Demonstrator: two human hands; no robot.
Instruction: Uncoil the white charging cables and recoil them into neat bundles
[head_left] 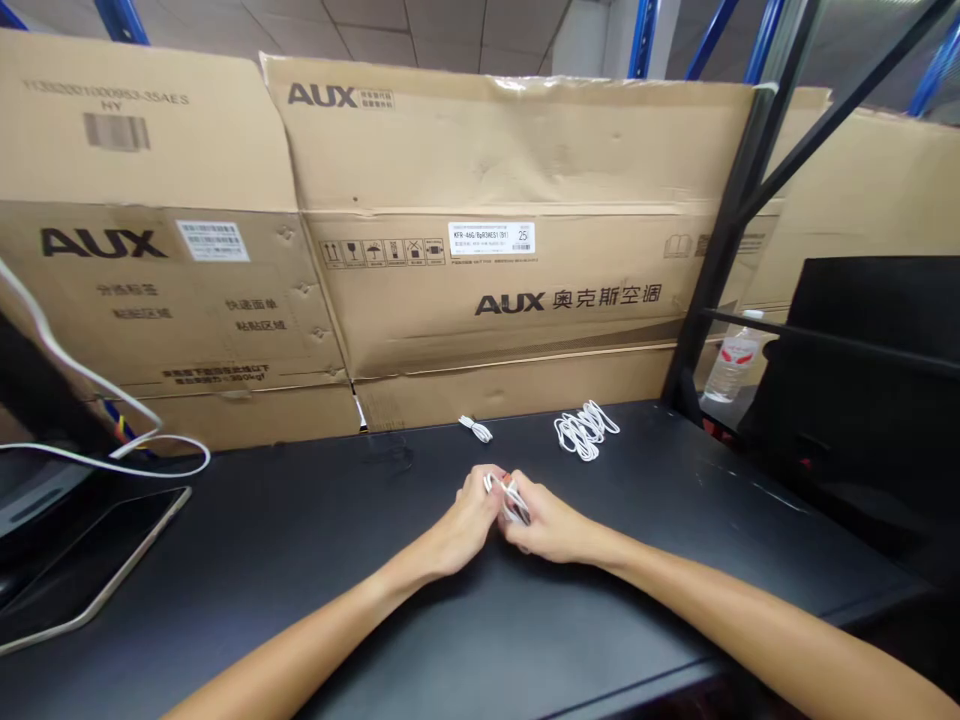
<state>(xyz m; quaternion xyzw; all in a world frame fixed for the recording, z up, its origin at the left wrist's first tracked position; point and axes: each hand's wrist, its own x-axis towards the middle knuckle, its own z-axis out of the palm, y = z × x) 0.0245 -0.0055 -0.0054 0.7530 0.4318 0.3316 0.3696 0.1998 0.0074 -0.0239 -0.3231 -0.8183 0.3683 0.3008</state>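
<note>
Over the middle of the black desk, my left hand [475, 515] and my right hand [546, 520] meet, both closed on one bundled white cable [516, 503]. Its loops show between my fingers, with a small orange piece near my right thumb. What that orange piece is, I cannot make out. Beyond my hands lies a small folded white cable [475, 429]. To its right rests a larger bundle of white cable [585, 430] in loose loops.
Tall cardboard boxes [420, 330] form a wall behind the desk [300, 530]. A tablet [90, 570] lies at the left, below a loose white cord [169, 437]. At the right stand a black metal frame [720, 230], a water bottle [733, 360] and a dark panel [862, 400].
</note>
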